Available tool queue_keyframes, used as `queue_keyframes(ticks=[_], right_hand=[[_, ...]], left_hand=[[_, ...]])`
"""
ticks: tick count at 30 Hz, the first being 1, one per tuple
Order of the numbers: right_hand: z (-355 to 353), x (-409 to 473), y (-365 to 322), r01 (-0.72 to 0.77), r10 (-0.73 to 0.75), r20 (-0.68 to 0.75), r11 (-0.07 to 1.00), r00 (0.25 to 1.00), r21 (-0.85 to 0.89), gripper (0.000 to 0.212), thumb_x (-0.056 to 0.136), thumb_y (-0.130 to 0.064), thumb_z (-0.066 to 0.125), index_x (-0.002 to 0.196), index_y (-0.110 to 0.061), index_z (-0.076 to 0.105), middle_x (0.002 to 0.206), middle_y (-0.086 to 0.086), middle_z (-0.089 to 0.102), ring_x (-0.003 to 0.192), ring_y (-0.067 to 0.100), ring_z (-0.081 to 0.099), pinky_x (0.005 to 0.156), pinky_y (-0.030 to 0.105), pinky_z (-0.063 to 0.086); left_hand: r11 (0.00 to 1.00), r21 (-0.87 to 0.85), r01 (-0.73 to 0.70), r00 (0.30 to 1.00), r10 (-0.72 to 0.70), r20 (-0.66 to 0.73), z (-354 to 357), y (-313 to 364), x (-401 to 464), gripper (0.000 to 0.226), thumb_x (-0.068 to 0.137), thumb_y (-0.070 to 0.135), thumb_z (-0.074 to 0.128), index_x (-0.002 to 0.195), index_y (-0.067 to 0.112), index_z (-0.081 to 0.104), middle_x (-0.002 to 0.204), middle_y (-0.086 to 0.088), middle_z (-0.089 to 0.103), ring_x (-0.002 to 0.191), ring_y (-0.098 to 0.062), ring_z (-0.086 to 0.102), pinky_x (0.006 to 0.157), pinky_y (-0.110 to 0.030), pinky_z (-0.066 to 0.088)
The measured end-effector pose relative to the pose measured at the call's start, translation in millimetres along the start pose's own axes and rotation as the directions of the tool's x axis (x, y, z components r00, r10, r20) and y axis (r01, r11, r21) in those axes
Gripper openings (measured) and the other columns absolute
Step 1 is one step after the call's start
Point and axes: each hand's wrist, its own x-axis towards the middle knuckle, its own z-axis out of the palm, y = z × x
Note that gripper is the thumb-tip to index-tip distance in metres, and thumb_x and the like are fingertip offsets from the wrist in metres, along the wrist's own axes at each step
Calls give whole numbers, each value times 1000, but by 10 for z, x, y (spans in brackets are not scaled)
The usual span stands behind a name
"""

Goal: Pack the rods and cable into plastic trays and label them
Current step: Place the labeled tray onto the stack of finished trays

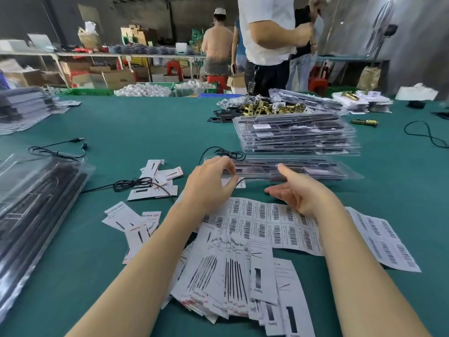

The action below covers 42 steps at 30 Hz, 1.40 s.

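- Printed cards [233,276]: fanned in a loose heap on the green bench [150,122], nearest the viewer.
- Barcode label sheet [267,227]: flat beyond the cards, under both wrists.
- Left hand [209,183]: its grip curls on the near left edge of a clear plastic tray [291,170] (thumb and fingertips pinch the rim).
- Right hand [295,190]: grip apart, fingers straight, just before the tray's near edge, holding nothing.
- Black cable [228,154]: coiled at the tray's far left corner; dark rods show inside the tray.
- Stack of filled trays [298,135]: directly behind.
- Brass parts [272,108]: heaped farther back.
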Motion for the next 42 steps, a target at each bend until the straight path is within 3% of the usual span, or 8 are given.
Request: queue_keyframes(ticks=[9, 15, 19, 23, 27, 32, 38, 42], right_hand=[[126, -41, -81, 182, -190, 9, 920, 982, -348, 43, 99, -39, 60, 81, -2, 73, 53, -2, 65, 39, 5, 54, 36, 14, 36], [307, -92, -167, 477, -542, -154, 819, 826, -320, 20, 94, -45, 63, 93, -26, 69, 78, -10, 73, 54, 3, 66, 50, 21, 49], [360, -64, -81, 452, -475, -74, 866, 877, -213, 21, 96, -45, 63, 101, -26, 71, 96, -9, 72, 64, 3, 66, 55, 21, 49], [307, -66, -103, 468, -471, -29, 880, 881, -79, 6, 93, -30, 70, 98, -27, 72, 93, -9, 77, 70, 4, 66, 58, 20, 48], [271, -76, -134, 460, -468, 135, 884, 873, 90, 19, 95, -19, 67, 113, -25, 69, 97, -6, 77, 79, 8, 70, 61, 20, 53], [328, -80, -119, 433, -428, 266, 900, 864, 42, 24, 100, -10, 56, 118, -16, 71, 99, 3, 72, 81, 11, 70, 70, 25, 58], [425, -106, -94, 467, -434, 317, 884, 843, -32, 19, 99, -8, 59, 110, -18, 71, 95, 1, 75, 82, 13, 71, 72, 26, 58], [437, -91, -85, 535, -481, 272, 826, 834, -180, 24, 92, -16, 72, 115, -18, 70, 105, 1, 77, 82, 8, 69, 82, 28, 57]], left_hand=[[999, -43, -29, 999, 28, -37, 39, 20, -36, 20, 95, 35, 64, 108, 21, 69, 108, 11, 66, 103, -10, 60, 92, -35, 48], [973, -42, -227, 971, 223, -84, 28, 44, -87, 20, 94, 29, 67, 110, 19, 74, 114, 9, 70, 108, -10, 63, 94, -35, 50], [945, -37, -325, 942, 321, -94, 22, 65, -96, 18, 92, 32, 69, 105, 24, 79, 114, 10, 73, 114, -5, 62, 101, -27, 46], [943, -300, -145, 989, 144, -27, 5, 100, -55, 21, 96, 34, 63, 87, 24, 80, 102, 14, 75, 103, 1, 64, 93, -17, 45], [848, -512, 137, 990, -139, 36, -61, 85, 16, 45, 101, 46, 53, 70, 21, 74, 89, 0, 76, 88, -23, 69, 83, -39, 50], [751, -594, 288, 937, -349, 13, -93, 38, 113, 35, 102, 39, 53, 78, 22, 71, 87, 13, 76, 86, -3, 68, 83, -29, 52], [908, -392, 146, 971, -207, -117, -50, 11, 54, 16, 102, 20, 52, 112, 22, 64, 113, 18, 59, 82, 12, 60, 68, 2, 39], [830, -524, 190, 974, -226, -5, -122, 54, 84, 20, 104, 29, 48, 122, 29, 56, 114, 7, 68, 89, -17, 70, 73, -27, 52]])
